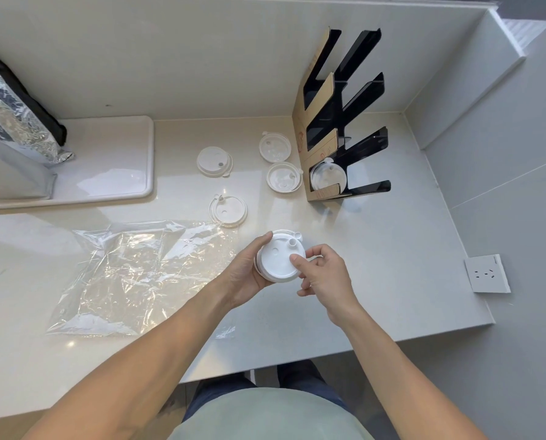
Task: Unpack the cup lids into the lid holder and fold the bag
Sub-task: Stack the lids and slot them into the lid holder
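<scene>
Lids (279,257) are sitting gripped in left hand (244,274), right hand (324,276) pinching the top one; holder (338,122) is standing up-right, nearer the right hand.

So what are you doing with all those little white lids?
A person is putting cup lids away. Both hands hold a small stack of white lids over the counter: the left hand cups it from the side, and the right hand pinches its edge. Four more lids lie loose on the counter. The black lid holder has lids in its bottom slot only. The clear plastic bag lies flat and is not folded yet.
</scene>
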